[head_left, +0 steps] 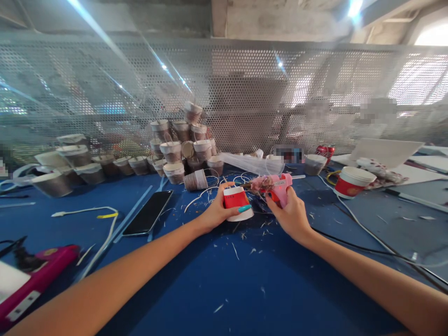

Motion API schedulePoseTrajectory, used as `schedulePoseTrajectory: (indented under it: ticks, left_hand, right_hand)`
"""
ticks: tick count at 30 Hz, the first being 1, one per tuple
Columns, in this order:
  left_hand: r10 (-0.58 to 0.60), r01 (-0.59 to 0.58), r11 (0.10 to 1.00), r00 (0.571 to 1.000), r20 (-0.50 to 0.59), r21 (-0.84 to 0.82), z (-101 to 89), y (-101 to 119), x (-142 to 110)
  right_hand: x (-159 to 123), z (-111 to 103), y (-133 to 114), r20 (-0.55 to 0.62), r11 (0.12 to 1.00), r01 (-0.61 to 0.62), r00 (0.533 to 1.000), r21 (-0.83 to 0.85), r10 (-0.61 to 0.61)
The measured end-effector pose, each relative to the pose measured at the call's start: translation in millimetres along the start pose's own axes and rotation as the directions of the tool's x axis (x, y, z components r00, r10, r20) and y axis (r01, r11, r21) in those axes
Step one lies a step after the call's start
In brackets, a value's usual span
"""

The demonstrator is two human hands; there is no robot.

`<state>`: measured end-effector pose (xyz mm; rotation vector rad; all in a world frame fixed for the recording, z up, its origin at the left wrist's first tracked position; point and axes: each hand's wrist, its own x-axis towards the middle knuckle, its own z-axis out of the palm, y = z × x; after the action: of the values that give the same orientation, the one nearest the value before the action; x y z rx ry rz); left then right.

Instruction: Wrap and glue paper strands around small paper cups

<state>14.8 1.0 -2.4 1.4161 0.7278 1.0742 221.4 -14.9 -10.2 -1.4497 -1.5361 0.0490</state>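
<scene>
My left hand [221, 207] is wrapped round a red and white paper cup [235, 198], which is upside down with its rim toward the table. In my right hand [290, 212] is a pink hot glue gun [280, 190], its body stained and a clear glue stick [298, 177] poking out at the back. The gun's nozzle points left, close to the cup's upper edge; I cannot tell whether they touch. Loose white strings [201, 196] lie on the blue table [210, 280] behind the cup.
Several brown string-wrapped cups [173, 172] are stacked at the back, with more to the left. A phone [149, 213] lies left of my hands, a magenta power strip [42, 280] at the near left. Another red and white cup [353, 182] stands right, near cables [364, 233].
</scene>
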Motion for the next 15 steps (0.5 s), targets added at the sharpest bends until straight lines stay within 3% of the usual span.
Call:
schedulePoseTrajectory:
  ticks: [15]
  left_hand:
    - [-0.017, 0.017, 0.998, 1.0, -0.002, 0.068, -1.2, -1.7, 0.3]
  right_hand:
    - [0.7, -0.6, -0.8, 0.03, 0.999, -0.037, 0.999, 0.014, 0.036]
